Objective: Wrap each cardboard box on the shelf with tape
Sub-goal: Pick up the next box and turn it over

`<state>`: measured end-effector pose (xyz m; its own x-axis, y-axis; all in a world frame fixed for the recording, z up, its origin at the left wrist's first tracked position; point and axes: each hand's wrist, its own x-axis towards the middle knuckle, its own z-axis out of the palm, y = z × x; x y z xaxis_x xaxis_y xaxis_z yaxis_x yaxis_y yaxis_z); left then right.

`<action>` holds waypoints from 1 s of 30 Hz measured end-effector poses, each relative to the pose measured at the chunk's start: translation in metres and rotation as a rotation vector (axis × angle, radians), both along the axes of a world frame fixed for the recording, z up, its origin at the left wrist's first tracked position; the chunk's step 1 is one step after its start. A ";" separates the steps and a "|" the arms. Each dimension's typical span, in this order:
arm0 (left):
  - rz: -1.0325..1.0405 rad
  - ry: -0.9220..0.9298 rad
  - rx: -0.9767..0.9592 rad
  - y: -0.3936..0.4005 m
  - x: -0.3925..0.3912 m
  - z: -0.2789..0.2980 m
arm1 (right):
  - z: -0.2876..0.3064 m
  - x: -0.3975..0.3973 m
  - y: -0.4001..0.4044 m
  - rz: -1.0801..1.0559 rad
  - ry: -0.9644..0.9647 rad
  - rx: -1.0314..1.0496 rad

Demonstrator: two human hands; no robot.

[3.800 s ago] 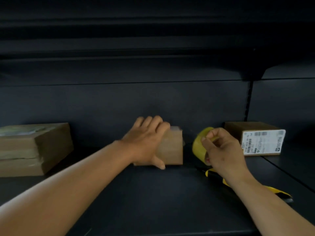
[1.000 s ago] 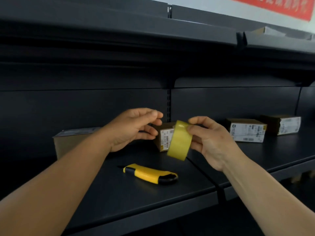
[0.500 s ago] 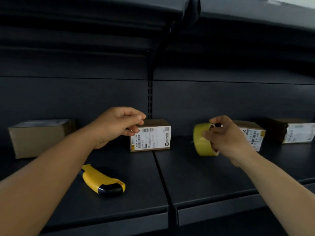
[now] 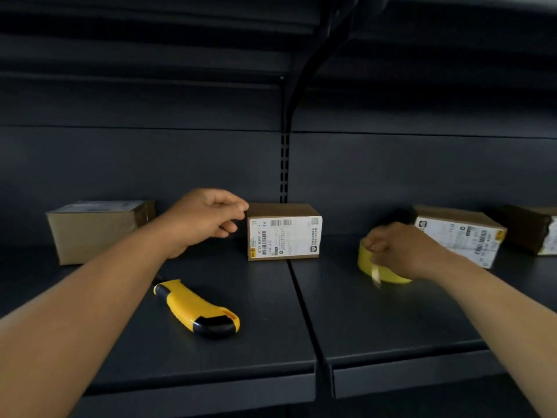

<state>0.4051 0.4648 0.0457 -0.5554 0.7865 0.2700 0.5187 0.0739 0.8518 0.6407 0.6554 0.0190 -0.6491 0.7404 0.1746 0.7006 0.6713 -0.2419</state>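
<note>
A small cardboard box (image 4: pixel 283 232) stands on the dark shelf (image 4: pixel 229 354) near the back wall, straddling the seam between two shelf panels; its brown top is plain and its front carries a white label with barcodes and small print. To its left, well apart, sits a larger box (image 4: pixel 96 229) whose surfaces look glossy. To the right stand a labelled box (image 4: pixel 461 236), turned at an angle, and beyond it a darker box (image 4: pixel 533 229) cut off by the frame edge. The tape roll (image 4: pixel 376 267), yellowish and translucent, rests on the right shelf panel with a short loose end hanging at its front. The left hand (image 4: pixel 208 220) reaches forward with the arm extended, its fingers curled and its fingertips just at the upper left corner of the small cardboard box; its grip is narrow and closed on nothing that can be seen. The right hand (image 4: pixel 401 251) comes down over the tape roll, back of the hand up, its grip curled over the roll's rim. A yellow and black utility knife (image 4: pixel 199 309) lies on the left shelf panel, untouched, under the left forearm.
</note>
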 end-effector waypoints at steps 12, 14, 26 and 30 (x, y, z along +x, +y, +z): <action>-0.034 -0.026 -0.029 0.005 -0.027 -0.006 | 0.012 -0.002 -0.005 -0.073 0.172 -0.288; -0.033 -0.030 -0.031 0.010 -0.030 -0.007 | 0.014 -0.005 -0.010 -0.071 0.292 -0.262; 0.094 -0.083 -0.237 0.048 -0.030 -0.021 | 0.016 -0.091 -0.029 -0.058 0.770 -0.649; 0.064 -0.168 -0.257 0.054 -0.023 -0.025 | 0.007 -0.105 -0.033 -0.075 0.781 -0.738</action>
<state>0.3822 0.5189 0.0203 -0.6259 0.7793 -0.0327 0.3595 0.3254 0.8746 0.5362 0.6220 0.0256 -0.5005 0.8656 0.0149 0.2097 0.1380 -0.9680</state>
